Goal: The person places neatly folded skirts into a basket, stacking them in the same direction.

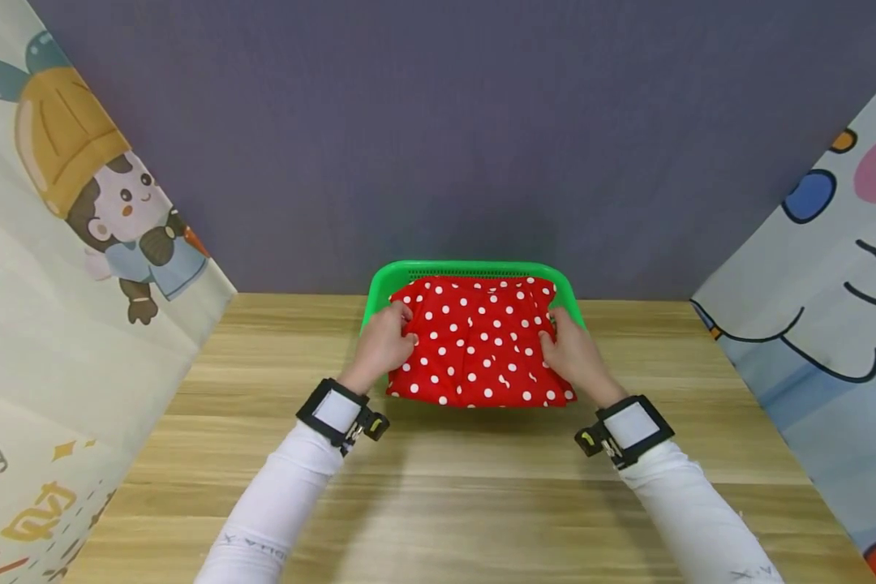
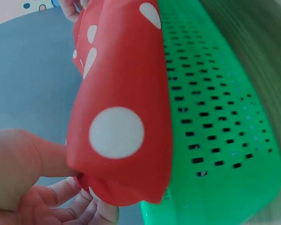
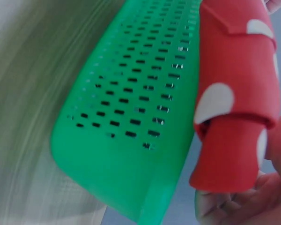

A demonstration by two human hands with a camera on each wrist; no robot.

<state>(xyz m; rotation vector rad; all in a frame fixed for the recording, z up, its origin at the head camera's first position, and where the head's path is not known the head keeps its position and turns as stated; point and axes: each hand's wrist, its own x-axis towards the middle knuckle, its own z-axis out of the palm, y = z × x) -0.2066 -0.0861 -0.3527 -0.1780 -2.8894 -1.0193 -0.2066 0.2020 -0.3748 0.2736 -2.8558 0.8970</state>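
A red cloth with white polka dots [image 1: 474, 345], folded into a flat bundle, lies over a green plastic basket [image 1: 474, 266]. At its left end my left hand [image 1: 383, 345] pinches the cloth between thumb and fingers. My right hand [image 1: 575, 355] grips the opposite end the same way. In the left wrist view the folded cloth [image 2: 119, 93] hangs over the basket's rim, beside the perforated wall [image 2: 201, 98]. The right wrist view shows layered folds of the cloth [image 3: 236, 93] close against the green wall [image 3: 126, 93]. Most of the basket's inside is hidden beneath the cloth.
The basket stands on a wood-grain table [image 1: 474, 503], near a dark grey panel [image 1: 467, 138] at the back. Cartoon-printed curtains hang at the left [image 1: 51, 365] and right [image 1: 810, 268]. Each wrist carries a strapped camera mount.
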